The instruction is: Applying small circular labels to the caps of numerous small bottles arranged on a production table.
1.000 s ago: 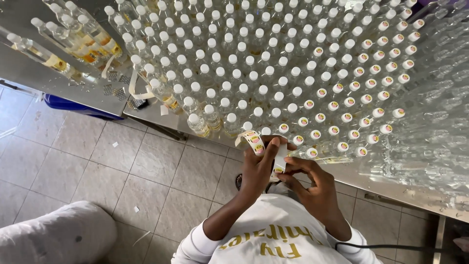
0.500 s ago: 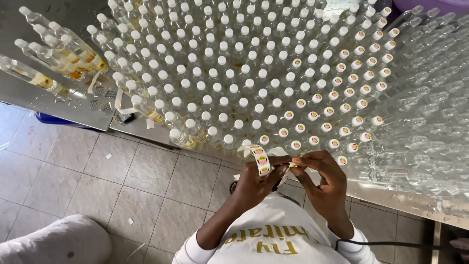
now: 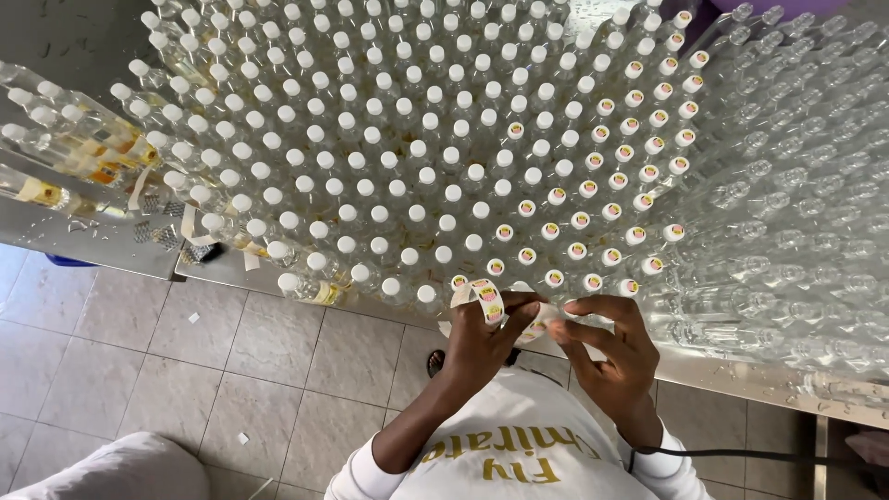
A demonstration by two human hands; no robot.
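While both hands meet at the near tabletop edge: they share one sticker strip.
Left hand (image 3: 477,338): fingers clenched on the looped sticker strip (image 3: 488,301).
Right hand (image 3: 611,347): fingertips pinching the strip's end.
Bottles (image 3: 389,176): white-capped, packed across the tabletop (image 3: 741,375); right-hand caps carry round stickers (image 3: 607,185).

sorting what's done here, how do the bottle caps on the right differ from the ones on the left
The caps on the right each carry a small round sticker with a coloured centre; the caps on the left are plain white. The stickered caps form a smaller block nearest the right hand; the plain ones cover far more of the table. The left hand holds a sticker strip. Both top upright clear bottles.
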